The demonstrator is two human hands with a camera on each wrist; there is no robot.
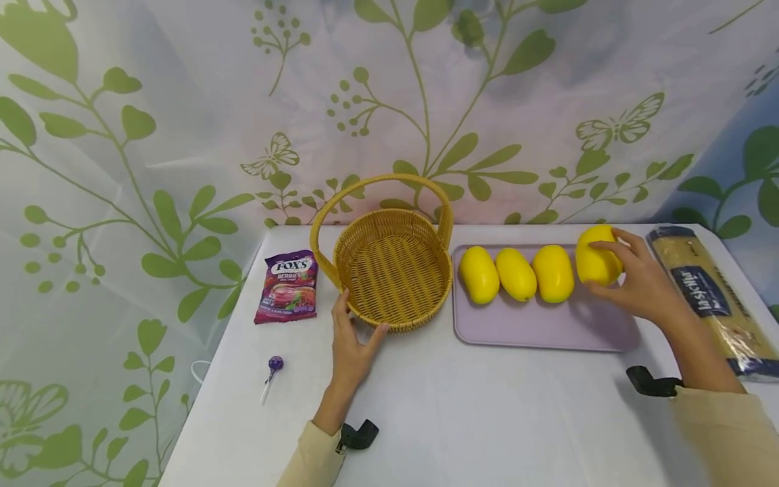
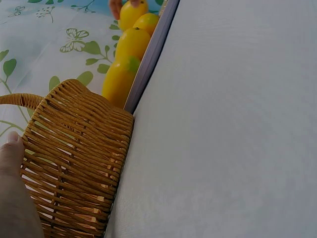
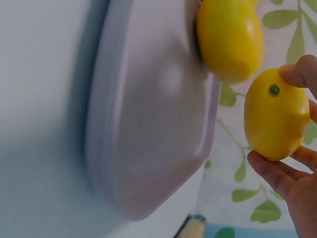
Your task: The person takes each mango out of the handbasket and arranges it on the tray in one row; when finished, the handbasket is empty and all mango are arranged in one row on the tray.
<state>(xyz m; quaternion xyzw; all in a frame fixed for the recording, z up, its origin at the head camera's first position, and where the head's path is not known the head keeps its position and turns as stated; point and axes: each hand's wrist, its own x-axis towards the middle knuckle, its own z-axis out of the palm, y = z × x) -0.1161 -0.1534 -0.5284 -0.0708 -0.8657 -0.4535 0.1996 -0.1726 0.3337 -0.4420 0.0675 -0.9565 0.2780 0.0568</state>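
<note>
My left hand (image 1: 353, 352) rests against the front left of a round wicker basket (image 1: 395, 321), thumb and index finger spread along its rim; the other fingers are hidden. The basket has a tall arched handle and nothing inside. In the left wrist view, the thumb (image 2: 11, 156) touches the basket's rim. My right hand (image 1: 642, 277) holds a yellow mango (image 1: 593, 257) between thumb and fingers above the right part of a lilac tray (image 1: 529, 331). The right wrist view shows this mango (image 3: 275, 119) lifted apart from the tray. Three more mangoes (image 1: 516, 274) lie in a row on the tray.
A purple candy bag (image 1: 286, 287) lies left of the basket, with a purple lollipop (image 1: 274, 368) nearer the front. A long pasta packet (image 1: 712, 297) lies right of the tray, beside my right forearm. Leaf-patterned cloth (image 1: 426, 101) hangs behind the white table.
</note>
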